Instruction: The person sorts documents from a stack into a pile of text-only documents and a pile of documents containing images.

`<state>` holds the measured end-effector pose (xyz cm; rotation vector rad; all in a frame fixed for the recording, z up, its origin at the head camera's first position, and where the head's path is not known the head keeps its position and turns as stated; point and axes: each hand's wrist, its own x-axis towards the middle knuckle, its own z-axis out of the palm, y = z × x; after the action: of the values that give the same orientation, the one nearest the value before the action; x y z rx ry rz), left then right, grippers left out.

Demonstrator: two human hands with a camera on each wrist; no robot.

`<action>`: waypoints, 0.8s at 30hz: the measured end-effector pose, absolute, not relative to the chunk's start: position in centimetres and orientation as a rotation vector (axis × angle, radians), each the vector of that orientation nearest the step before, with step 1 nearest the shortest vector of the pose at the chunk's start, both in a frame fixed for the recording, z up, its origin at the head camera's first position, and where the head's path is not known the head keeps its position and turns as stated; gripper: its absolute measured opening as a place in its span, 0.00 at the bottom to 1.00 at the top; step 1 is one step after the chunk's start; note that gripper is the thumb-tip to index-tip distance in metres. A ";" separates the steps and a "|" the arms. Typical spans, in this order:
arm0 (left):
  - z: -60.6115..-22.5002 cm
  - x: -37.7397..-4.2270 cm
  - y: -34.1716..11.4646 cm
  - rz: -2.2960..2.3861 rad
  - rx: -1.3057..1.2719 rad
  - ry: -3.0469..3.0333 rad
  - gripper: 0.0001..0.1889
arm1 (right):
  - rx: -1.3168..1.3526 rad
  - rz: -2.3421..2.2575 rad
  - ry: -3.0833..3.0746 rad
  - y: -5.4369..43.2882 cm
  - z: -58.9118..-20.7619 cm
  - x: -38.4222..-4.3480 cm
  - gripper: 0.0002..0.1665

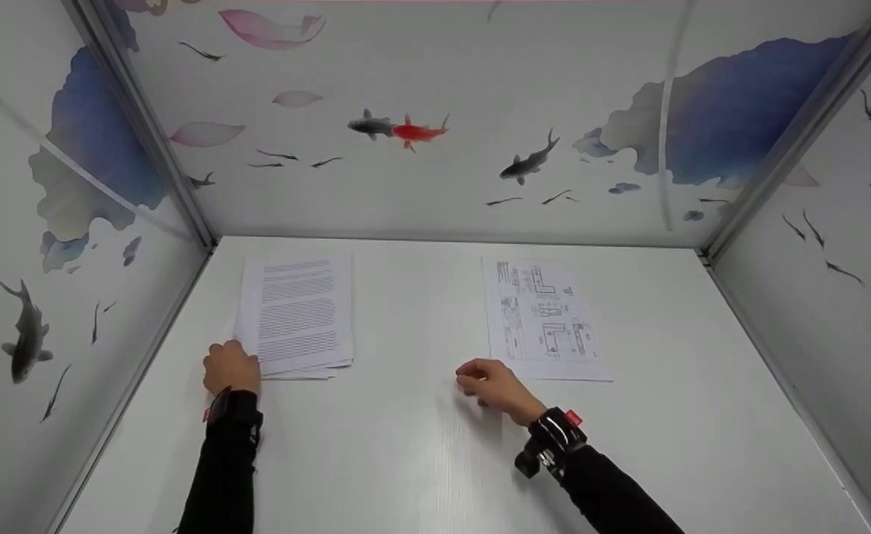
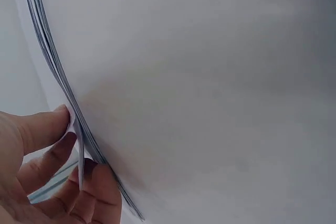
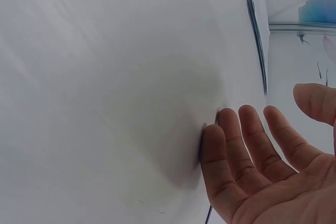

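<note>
left hand [image 1: 231,367]: pinches printed stack [image 1: 298,319] at near-left edge | right hand [image 1: 496,386]: relaxed, right of stack | drawing sheet [image 1: 547,322]: right of stack

2 hands, i.e. 1 L hand [image 1: 231,367] + 1 R hand [image 1: 498,387]; 2 wrist straps [image 1: 235,408], 2 blk sleeves [image 1: 220,475]; 1 pile of txt pgs [image 1: 298,319], no. of sheets unclear; 1 drawing pg [image 1: 547,319] visible, qty beneath unclear; 1 tbl [image 1: 376,430]; 3 wall panels [image 1: 421,204]; 2 corner posts [image 1: 146,111]; 1 red fish print [image 1: 417,133]
</note>
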<state>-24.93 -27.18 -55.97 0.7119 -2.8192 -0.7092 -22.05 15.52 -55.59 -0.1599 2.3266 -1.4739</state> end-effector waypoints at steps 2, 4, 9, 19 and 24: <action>-55.9 -25.0 -27.0 -0.700 0.718 -2.820 0.13 | -0.161 -1.473 2.322 15.5 -55.6 -22.0 0.20; -55.8 -25.2 -26.7 -0.698 0.723 -2.817 0.15 | -0.163 -1.482 2.317 15.6 -55.6 -22.0 0.21; -55.6 -25.4 -26.3 -0.647 0.669 -2.827 0.15 | -0.171 -1.502 2.308 15.6 -55.5 -22.2 0.21; -56.4 -25.5 -27.1 -0.617 0.568 -2.875 0.11 | -0.166 -1.501 2.297 15.7 -55.5 -22.0 0.20; -56.4 -25.4 -27.2 -0.691 0.596 -2.892 0.22 | -0.169 -1.507 2.293 15.8 -55.6 -22.1 0.21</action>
<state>-25.42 -27.24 -56.40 0.5960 -2.8921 -0.6912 -22.13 15.84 -55.59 -0.1693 2.2933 -1.5072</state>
